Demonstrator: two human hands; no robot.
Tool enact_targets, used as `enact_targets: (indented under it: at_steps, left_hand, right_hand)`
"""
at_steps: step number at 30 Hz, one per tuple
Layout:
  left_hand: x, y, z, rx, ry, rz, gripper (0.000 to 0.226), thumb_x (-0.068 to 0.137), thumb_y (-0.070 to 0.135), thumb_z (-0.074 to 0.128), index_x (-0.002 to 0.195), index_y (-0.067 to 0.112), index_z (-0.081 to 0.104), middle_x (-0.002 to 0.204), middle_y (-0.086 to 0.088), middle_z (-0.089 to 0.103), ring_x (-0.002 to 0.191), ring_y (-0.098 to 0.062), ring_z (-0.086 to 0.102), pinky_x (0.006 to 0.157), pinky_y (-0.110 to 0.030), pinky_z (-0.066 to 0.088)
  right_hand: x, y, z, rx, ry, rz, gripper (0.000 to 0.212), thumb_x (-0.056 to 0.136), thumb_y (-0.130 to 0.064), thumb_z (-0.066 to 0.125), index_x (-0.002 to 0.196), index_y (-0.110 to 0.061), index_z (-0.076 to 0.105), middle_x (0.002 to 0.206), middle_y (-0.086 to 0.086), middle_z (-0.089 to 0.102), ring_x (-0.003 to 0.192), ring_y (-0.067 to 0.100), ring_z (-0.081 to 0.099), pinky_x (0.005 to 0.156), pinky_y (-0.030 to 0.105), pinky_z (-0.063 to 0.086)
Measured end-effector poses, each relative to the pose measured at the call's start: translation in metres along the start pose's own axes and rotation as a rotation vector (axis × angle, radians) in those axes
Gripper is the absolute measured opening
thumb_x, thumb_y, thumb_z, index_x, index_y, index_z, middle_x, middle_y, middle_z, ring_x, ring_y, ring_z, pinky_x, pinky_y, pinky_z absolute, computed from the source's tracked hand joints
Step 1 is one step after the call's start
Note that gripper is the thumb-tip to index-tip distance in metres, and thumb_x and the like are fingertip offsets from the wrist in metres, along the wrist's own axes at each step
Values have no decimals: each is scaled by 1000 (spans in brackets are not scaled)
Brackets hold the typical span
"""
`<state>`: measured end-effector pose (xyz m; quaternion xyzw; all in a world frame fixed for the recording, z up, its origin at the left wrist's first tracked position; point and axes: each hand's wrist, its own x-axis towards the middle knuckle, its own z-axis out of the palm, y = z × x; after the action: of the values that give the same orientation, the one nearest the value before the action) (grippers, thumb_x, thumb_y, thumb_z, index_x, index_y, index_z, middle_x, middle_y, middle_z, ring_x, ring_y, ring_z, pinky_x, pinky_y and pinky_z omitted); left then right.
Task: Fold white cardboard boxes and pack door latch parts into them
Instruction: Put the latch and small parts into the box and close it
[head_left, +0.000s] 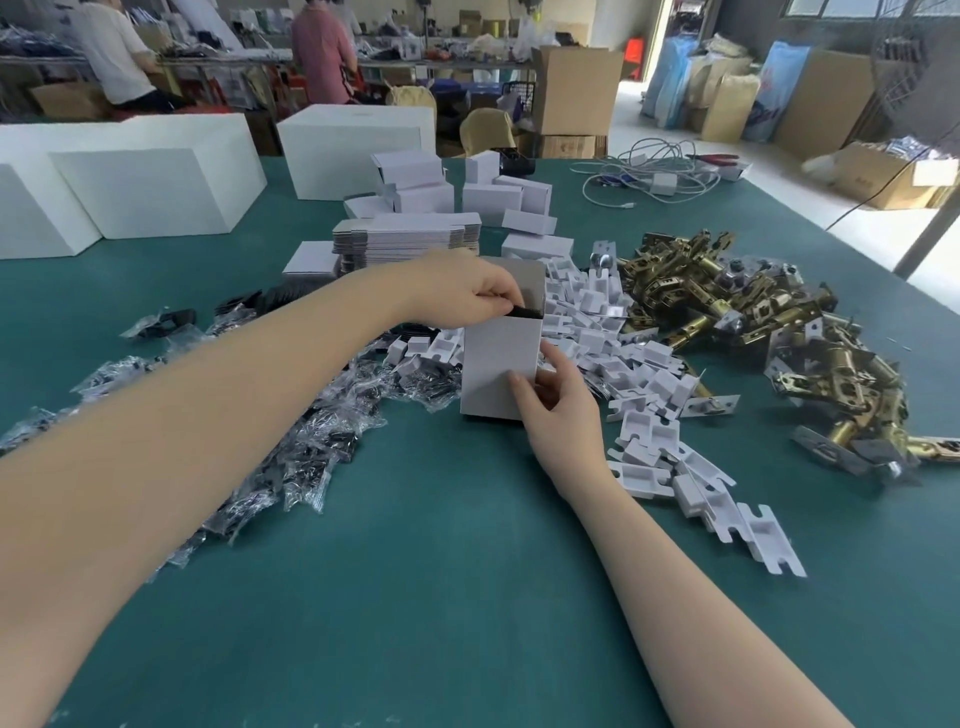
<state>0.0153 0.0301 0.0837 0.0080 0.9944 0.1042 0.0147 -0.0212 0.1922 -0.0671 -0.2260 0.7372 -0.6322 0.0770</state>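
A small white cardboard box (496, 364) stands upright on the green table (415, 597), its top open. My right hand (558, 410) grips its lower right side. Above the opening, my left hand (480, 296) pinches a dark part in a clear packet (524, 310) at the box's mouth. Brass door latches (727, 306) lie heaped to the right. White plastic inserts (639, 374) are spread between the latches and the box. Bagged dark parts (322, 426) sprawl on the left.
A stack of flat box blanks (405, 239) and several folded small boxes (514, 200) sit behind the work spot. Large white cartons (156, 176) stand at the back left. A white cable coil (649, 174) lies far right. People work at tables beyond.
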Motion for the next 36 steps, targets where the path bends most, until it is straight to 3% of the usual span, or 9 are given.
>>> enact_targets:
  at_steps: [4, 8, 11, 15, 18, 22, 28, 33, 36]
  left_hand:
    - [3, -1, 3, 95, -17, -20, 24, 103, 32, 38, 111, 40, 60, 73, 25, 46, 88, -13, 39, 85, -31, 24]
    - [-4, 7, 1, 182, -33, -41, 41, 96, 35, 30, 117, 37, 64, 90, 20, 60, 109, -16, 47, 94, -32, 22]
    - [-21, 1, -4, -85, 245, -21, 44, 88, 30, 36, 119, 35, 67, 108, 18, 65, 108, -6, 56, 100, -29, 38]
    - [-52, -38, -10, -202, 582, -217, 22, 97, 27, 49, 112, 30, 65, 104, 6, 69, 79, -7, 57, 72, -23, 43]
    - [-81, -81, -10, 31, 263, -479, 26, 98, 36, 51, 114, 22, 66, 121, 0, 66, 101, -17, 58, 90, -29, 43]
    - [-111, -111, 12, 157, -219, -539, 34, 96, 48, 53, 119, 25, 65, 123, 8, 64, 107, -13, 58, 100, -28, 43]
    - [-117, -120, 23, 71, -82, -482, 7, 92, 36, 63, 88, 40, 68, 105, 13, 71, 92, -5, 61, 86, -24, 45]
    - [-110, -111, 18, 99, -222, -498, 39, 87, 68, 49, 107, 38, 64, 104, 19, 61, 96, -6, 57, 89, -27, 44]
    - [-110, -110, 9, 99, -320, -491, 39, 82, 64, 62, 111, 38, 59, 102, 20, 60, 95, -4, 57, 87, -22, 41]
  right_hand:
    - [0, 1, 1, 2, 1, -10, 35, 91, -39, 66, 123, -45, 52, 101, -13, 67, 95, 2, 64, 88, 27, 52]
    - [0, 1, 1, 2, -3, -29, 31, 91, -39, 66, 114, -51, 50, 100, -11, 67, 95, 7, 64, 89, 32, 54]
    - [-1, 1, 0, 4, -10, -35, 31, 91, -38, 66, 115, -48, 49, 100, -10, 67, 96, 8, 64, 90, 33, 53]
    - [-1, 2, 0, 3, -11, -32, 36, 91, -37, 67, 123, -42, 52, 100, -13, 66, 96, 4, 63, 87, 26, 52]
    - [-1, 2, 0, 1, -5, -22, 42, 91, -39, 67, 130, -35, 53, 99, -15, 65, 94, 0, 62, 81, 19, 49]
    - [-1, 2, 0, -3, -4, -15, 44, 91, -38, 67, 132, -32, 53, 100, -16, 65, 95, 0, 61, 79, 16, 46]
    - [-1, 2, 0, -12, 7, -2, 43, 91, -35, 67, 132, -30, 54, 101, -17, 64, 95, -4, 60, 73, 6, 43]
    - [-1, 1, -1, -10, 4, 1, 44, 91, -35, 67, 133, -30, 54, 101, -16, 65, 92, -6, 61, 69, 4, 43]
    - [-1, 2, -1, -7, 6, 2, 43, 91, -35, 67, 132, -30, 54, 100, -15, 65, 90, -7, 61, 69, 4, 43]
